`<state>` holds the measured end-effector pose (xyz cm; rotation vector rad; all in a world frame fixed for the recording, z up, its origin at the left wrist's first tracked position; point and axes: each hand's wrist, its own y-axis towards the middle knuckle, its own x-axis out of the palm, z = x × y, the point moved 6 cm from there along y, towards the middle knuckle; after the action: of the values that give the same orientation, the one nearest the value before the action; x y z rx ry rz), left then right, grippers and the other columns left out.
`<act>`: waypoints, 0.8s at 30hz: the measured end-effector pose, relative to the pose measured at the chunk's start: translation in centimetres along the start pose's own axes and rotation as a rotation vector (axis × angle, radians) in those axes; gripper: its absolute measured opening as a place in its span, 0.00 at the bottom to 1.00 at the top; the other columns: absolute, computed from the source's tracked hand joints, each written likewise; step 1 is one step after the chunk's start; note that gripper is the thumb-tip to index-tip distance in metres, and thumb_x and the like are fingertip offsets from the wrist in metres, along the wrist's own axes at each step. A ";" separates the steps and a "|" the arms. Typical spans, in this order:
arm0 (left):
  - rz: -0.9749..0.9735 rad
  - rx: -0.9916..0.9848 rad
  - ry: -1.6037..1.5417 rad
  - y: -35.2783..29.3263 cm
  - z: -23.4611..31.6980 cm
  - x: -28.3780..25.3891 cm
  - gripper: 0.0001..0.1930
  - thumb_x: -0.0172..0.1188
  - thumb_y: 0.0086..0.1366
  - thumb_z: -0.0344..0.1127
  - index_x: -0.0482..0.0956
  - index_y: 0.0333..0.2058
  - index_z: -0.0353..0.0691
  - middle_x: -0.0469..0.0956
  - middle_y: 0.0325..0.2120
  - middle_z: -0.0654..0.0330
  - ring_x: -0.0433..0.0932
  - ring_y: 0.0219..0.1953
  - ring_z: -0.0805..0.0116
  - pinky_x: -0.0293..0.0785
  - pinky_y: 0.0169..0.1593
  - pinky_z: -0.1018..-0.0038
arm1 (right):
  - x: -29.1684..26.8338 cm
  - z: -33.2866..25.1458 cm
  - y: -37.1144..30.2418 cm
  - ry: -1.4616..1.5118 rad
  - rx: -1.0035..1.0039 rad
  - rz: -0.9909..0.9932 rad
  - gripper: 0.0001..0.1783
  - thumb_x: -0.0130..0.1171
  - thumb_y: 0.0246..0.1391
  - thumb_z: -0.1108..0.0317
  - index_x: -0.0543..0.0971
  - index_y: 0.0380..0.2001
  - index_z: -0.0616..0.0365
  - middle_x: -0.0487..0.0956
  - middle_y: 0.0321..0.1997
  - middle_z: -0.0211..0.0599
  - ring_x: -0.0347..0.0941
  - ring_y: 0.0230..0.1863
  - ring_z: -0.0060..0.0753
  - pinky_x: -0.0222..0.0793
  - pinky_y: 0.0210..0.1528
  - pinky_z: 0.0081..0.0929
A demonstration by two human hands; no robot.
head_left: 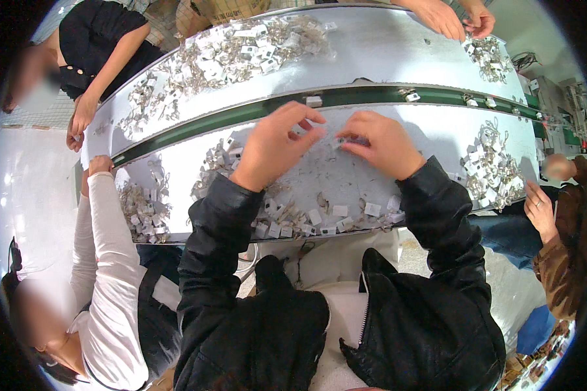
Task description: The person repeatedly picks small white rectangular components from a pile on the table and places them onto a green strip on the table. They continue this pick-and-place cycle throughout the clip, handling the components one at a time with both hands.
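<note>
Both my hands are raised over the white worktop point(365, 173), near the green conveyor belt point(365, 98). My left hand point(277, 146) is curled with a gap between thumb and fingers, and nothing shows in it. Just beyond its fingertips, a small white block point(314, 101) sits on the belt. My right hand point(379, 142) has thumb and fingers bent toward each other around something small and dark, too unclear to name. Loose white block-shaped parts point(340, 210) with thin metal pieces lie along the near edge, below my hands.
Across the belt is a large heap of white parts point(241, 52). Further heaps lie at right point(492, 166) and left point(140, 212). Co-workers' hands point(443, 18) reach in from the far side; a sleeved arm point(104, 208) rests at left, and another person's hand point(540, 208) is at right.
</note>
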<state>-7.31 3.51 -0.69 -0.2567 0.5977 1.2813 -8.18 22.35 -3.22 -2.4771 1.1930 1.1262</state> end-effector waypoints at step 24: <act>-0.240 0.091 0.101 -0.3 -0.5 2.5 0.10 0.65 0.63 0.31 0.83 0.43 0.39 0.79 0.37 0.53 0.82 0.38 0.52 0.79 0.40 0.64 | 0.4 1.4 0.6 0.285 0.280 0.031 0.15 0.72 0.50 0.71 0.80 0.40 0.57 0.81 0.39 0.34 0.82 0.39 0.37 0.80 0.43 0.28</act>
<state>-6.79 5.19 -2.50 -0.3096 0.6883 1.0114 -9.23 22.34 -4.41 -2.4599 1.3585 0.5737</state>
